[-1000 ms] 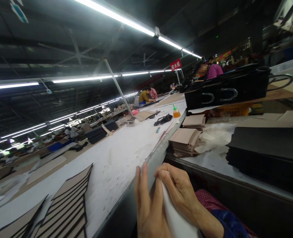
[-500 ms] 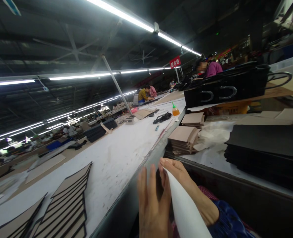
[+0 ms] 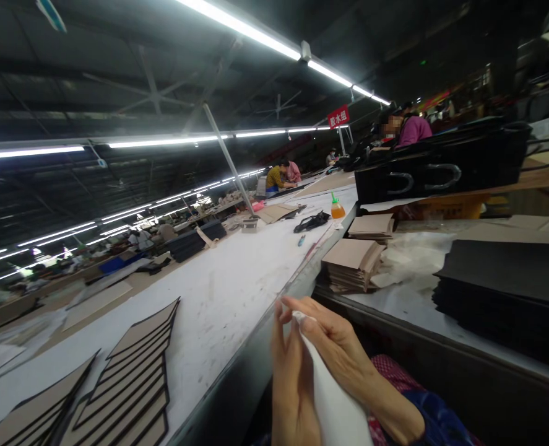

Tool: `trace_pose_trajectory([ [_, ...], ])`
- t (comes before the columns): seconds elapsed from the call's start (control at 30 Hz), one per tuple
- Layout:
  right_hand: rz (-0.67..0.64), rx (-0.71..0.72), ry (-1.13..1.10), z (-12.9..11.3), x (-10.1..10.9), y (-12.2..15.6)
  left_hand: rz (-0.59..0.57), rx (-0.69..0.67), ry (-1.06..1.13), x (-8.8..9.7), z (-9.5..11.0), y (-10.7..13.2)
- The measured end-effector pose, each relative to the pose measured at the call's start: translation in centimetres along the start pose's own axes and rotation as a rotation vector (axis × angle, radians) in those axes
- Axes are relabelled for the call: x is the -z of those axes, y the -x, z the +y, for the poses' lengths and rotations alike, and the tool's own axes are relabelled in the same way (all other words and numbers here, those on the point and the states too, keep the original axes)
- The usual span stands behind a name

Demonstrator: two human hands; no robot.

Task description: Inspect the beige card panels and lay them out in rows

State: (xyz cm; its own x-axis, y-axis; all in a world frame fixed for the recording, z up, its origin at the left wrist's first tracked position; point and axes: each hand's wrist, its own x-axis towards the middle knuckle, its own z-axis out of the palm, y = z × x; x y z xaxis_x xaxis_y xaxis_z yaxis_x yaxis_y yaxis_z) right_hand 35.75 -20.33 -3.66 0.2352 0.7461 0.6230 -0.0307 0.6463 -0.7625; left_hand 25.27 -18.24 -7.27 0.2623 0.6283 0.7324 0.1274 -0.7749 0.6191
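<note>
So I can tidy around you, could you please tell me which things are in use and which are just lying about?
In use: white sheet, pinched by right hand, left hand flat against it.
Lying about: fanned card pieces, brown card stack, black sheets, orange bottle.

Grip: right hand pinches the top corner of the white sheet; left hand lies flat against it.

Left of grip: metal table edge just beside. Past it the white tabletop is bare, a free lane running far ahead.

Farther left and low: fanned brown cards cover the near table.

Ahead-right of grip: stack of brown folded paper, near.

Right of grip: dark bench wall close alongside, with the black sheet stack on top behind it.

Far ahead: orange bottle and black bundle, well apart from the grip.

Above grip: open air.
</note>
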Motion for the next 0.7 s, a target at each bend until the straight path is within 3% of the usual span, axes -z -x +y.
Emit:
trace_pose_trajectory([
  [0.2,0.026,-0.017,0.18,-0.3,0.0,0.1,0.005,-0.237,-0.413,1.0,0.2,-0.1],
  [0.4,0.125,0.112,0.422,-0.5,0.0,0.2,-0.078,-0.374,-0.616,1.8,0.8,-0.7],
  [0.5,0.152,0.067,0.402,-0.3,0.0,0.3,-0.105,-0.403,-0.644,1.8,0.8,-0.6],
  [0.7,0.125,-0.082,0.15,0.0,0.2,0.1,-0.121,-0.42,-0.636,1.6,0.8,-0.3],
])
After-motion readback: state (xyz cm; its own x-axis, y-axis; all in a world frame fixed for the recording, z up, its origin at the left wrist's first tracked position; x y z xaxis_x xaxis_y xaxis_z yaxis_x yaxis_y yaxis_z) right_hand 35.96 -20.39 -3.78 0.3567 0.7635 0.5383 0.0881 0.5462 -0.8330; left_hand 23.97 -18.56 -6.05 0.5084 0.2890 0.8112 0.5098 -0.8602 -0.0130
